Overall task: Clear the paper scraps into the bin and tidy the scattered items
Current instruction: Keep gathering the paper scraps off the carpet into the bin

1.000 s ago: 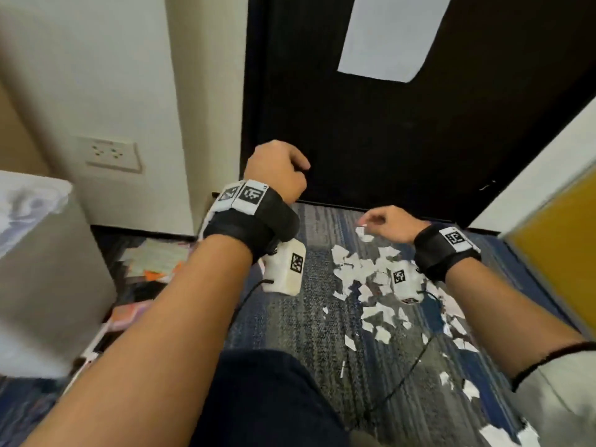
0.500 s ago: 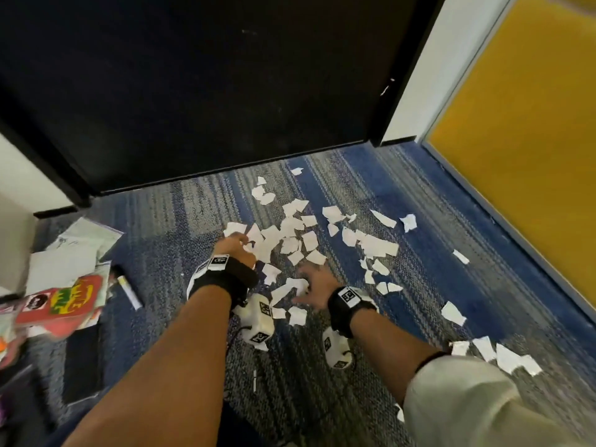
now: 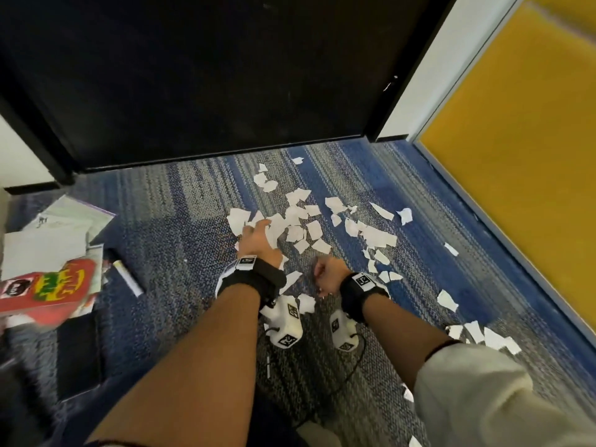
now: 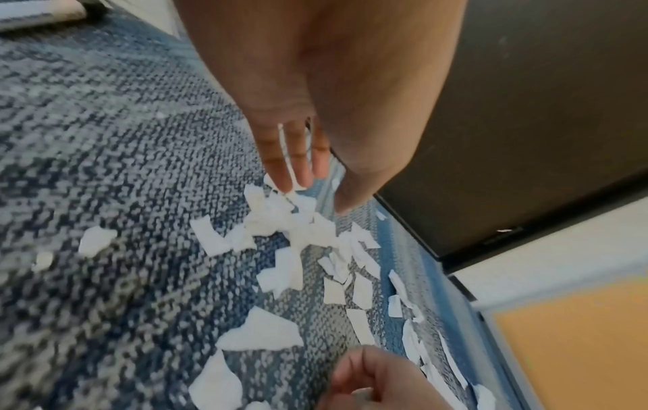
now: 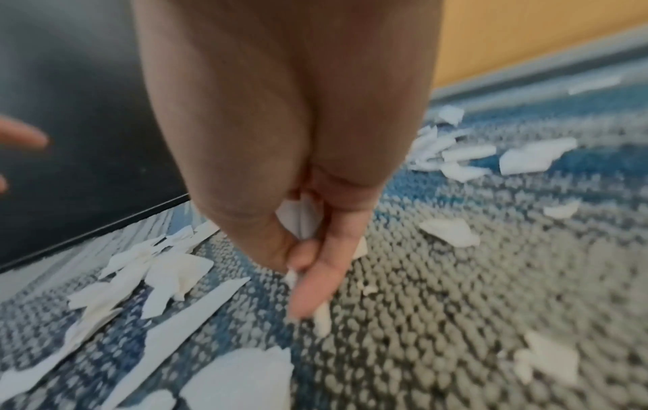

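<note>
Blue and grey striped carpet (image 3: 180, 221) covers the floor, w/ a dark door (image 3: 209, 69) at the far side and a yellow panel (image 3: 522, 162) along the right. White paper scraps (image 3: 300, 221) lie scattered across the carpet's middle and right, thickest just in front of the door; a few more trail toward the near right corner.

Left hand (image 3: 256, 241) reaches forward into the thick of the scraps, fingers (image 4: 298, 155) straight and spread, tips touching the torn pieces; one thin scrap sits edge-on between two fingers (left wrist view). Right hand (image 3: 327, 275) is nearer, just right of the left, curled into a loose fist; the right wrist view shows its fingers (image 5: 315, 280) bunched around several crumpled scraps, fingertips down at the carpet.

Both wrists wear black bands w/ white camera blocks. At far left on the floor: a pile of white papers (image 3: 48, 240), a red and yellow package (image 3: 48, 288), and a white marker (image 3: 127, 279) beside it.
</note>
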The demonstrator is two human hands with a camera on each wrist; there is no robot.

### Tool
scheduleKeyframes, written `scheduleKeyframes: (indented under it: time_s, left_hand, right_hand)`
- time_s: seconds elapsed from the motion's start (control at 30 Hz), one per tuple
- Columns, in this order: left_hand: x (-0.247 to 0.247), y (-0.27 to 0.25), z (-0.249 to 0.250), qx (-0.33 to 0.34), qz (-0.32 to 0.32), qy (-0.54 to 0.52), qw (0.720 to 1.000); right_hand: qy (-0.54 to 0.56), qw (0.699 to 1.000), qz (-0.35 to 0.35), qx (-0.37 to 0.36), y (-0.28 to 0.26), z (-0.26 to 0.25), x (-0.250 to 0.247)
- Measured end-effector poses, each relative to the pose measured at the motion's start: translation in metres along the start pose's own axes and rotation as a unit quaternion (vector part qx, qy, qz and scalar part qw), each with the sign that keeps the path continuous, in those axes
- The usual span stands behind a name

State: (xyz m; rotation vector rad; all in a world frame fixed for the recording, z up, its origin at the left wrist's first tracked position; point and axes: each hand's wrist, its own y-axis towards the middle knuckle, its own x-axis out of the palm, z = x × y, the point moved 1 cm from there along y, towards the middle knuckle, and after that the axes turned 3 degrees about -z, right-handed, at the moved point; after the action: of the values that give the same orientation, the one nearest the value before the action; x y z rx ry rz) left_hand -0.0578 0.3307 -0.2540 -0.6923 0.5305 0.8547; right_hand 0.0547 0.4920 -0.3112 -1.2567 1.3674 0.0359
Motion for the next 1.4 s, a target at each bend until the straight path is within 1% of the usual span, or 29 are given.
scheduleKeyframes:
  time_s: [0.03, 0.1, 0.17, 0.23, 0.3, 0.37, 0.43, 0.47, 0.5, 0.57, 0.63, 0.7, 0.8, 0.87, 0.9, 0.93, 1.0, 1.07, 1.13, 1.2, 1.27, 1.3, 1.33, 1.4]
  left_hand:
    - [-0.007, -0.005, -0.004, 0.029, 0.006, -0.002, 1.000]
    - [-0.027, -0.015, -0.014, 0.062, 0.022, -0.013, 0.998]
    - [-0.049, -0.011, -0.018, 0.074, 0.023, -0.005, 0.997]
    - [-0.061, 0.007, -0.010, 0.089, 0.014, 0.010, 0.996]
    - [-0.054, 0.027, 0.002, 0.123, -0.005, 0.033, 0.992]
    - [-0.035, 0.045, 0.002, 0.120, -0.033, 0.058, 0.991]
    - [-0.010, 0.064, -0.018, 0.106, -0.090, 0.100, 0.985]
    - [0.003, 0.073, -0.032, 0.102, -0.131, 0.134, 0.977]
    - [0.008, 0.079, -0.045, 0.103, -0.156, 0.172, 0.967]
    - [0.010, 0.092, -0.059, 0.101, -0.154, 0.215, 0.959]
    - [0.005, 0.104, -0.060, 0.105, -0.149, 0.248, 0.951]
    - [0.003, 0.119, -0.056, 0.142, -0.142, 0.277, 0.940]
    - [0.010, 0.132, -0.055, 0.207, -0.165, 0.307, 0.914]
    - [0.017, 0.134, -0.058, 0.235, -0.174, 0.331, 0.897]
    - [0.022, 0.135, -0.058, 0.244, -0.175, 0.325, 0.897]
    - [0.026, 0.138, -0.058, 0.247, -0.171, 0.301, 0.905]
    - [0.029, 0.140, -0.048, 0.240, -0.160, 0.225, 0.931]
    - [0.028, 0.145, -0.033, 0.226, -0.140, 0.182, 0.947]
    - [0.027, 0.144, -0.020, 0.178, -0.130, 0.188, 0.957]
    - [0.023, 0.138, -0.015, 0.126, -0.097, 0.185, 0.970]
    - [0.017, 0.131, -0.022, 0.077, -0.045, 0.120, 0.989]
    - [0.012, 0.125, -0.029, 0.052, -0.024, 0.071, 0.996]
    - [0.008, 0.120, -0.037, 0.026, -0.013, 0.033, 0.999]
    - [-0.005, 0.114, -0.054, -0.014, -0.014, -0.017, 1.000]
  right_hand:
    - [-0.003, 1.000, 0.003, 0.012, -0.008, -0.005, 0.000]
    - [0.010, 0.999, 0.012, 0.037, -0.017, -0.009, 0.003]
    - [0.021, 0.999, -0.004, 0.042, -0.017, -0.014, 0.004]
    - [0.040, 0.998, -0.008, 0.055, -0.015, -0.019, 0.003]
    - [0.005, 0.998, -0.012, 0.055, -0.007, -0.022, 0.001]
    - [-0.054, 0.997, -0.023, 0.046, 0.005, -0.021, -0.003]
    - [-0.101, 0.994, -0.025, 0.018, 0.018, -0.014, -0.006]
    - [-0.103, 0.994, -0.029, 0.011, 0.025, -0.008, -0.004]
    - [-0.110, 0.993, -0.030, 0.008, 0.031, -0.004, -0.004]
    - [-0.135, 0.990, -0.046, 0.007, 0.043, -0.001, -0.008]
    - [-0.147, 0.986, -0.079, 0.007, 0.051, -0.003, -0.011]
    - [-0.152, 0.982, -0.109, -0.003, 0.060, -0.004, -0.017]
    - [-0.145, 0.980, -0.132, -0.023, 0.073, -0.001, -0.021]
    - [-0.141, 0.978, -0.152, -0.027, 0.076, 0.000, -0.020]
    - [-0.136, 0.977, -0.159, -0.031, 0.079, 0.002, -0.019]
    - [-0.132, 0.978, -0.159, -0.035, 0.081, 0.003, -0.019]
    - [-0.108, 0.980, -0.167, -0.026, 0.082, 0.003, -0.021]
    - [-0.066, 0.983, -0.170, -0.013, 0.084, 0.003, -0.022]
    - [-0.040, 0.984, -0.171, -0.011, 0.079, 0.001, -0.027]
    - [-0.021, 0.984, -0.174, -0.018, 0.070, 0.002, -0.030]
    - [0.062, 0.984, -0.168, -0.014, 0.064, 0.007, -0.034]
    - [0.114, 0.983, -0.146, -0.011, 0.064, 0.010, -0.039]
    - [0.149, 0.984, -0.101, -0.011, 0.069, 0.011, -0.044]
    - [0.152, 0.988, 0.028, -0.019, 0.084, 0.004, -0.056]
